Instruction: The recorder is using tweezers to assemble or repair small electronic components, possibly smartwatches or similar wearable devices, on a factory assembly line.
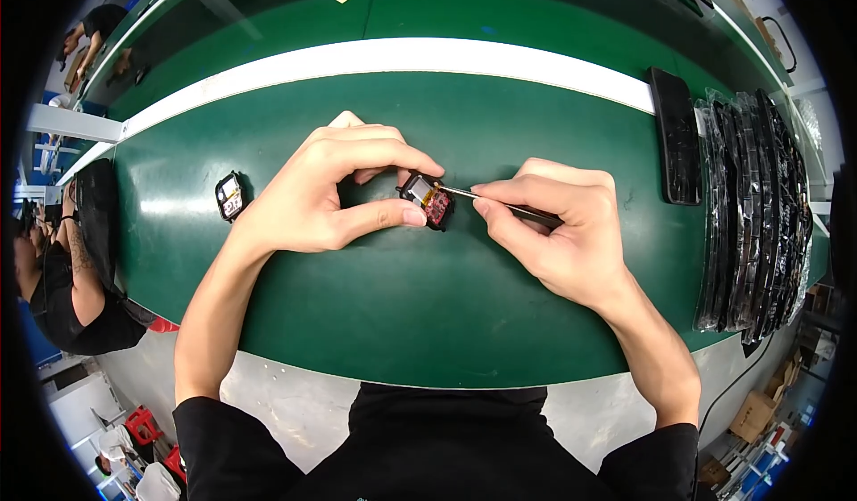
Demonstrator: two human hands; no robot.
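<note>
Between the thumb and fingers of my left hand (330,180) is a small black smartwatch case (437,207), its inside facing up. A silvery block and a reddish part show within it. My right hand (562,220) pinches a thin pair of tweezers (513,207), whose silvery tip reaches the upper right part of the case. What the tip touches is too small to make out. Left of my left wrist, a second open watch case (230,196) with pale parts lies on the green tabletop (428,322).
At the right, several black trays in clear wrapping (750,215) form a tall stack. A black phone (676,135) lies beside them. A white rail (402,57) runs along the table's back edge. On the far left, another person's arm (85,273) is near a black bag (95,220).
</note>
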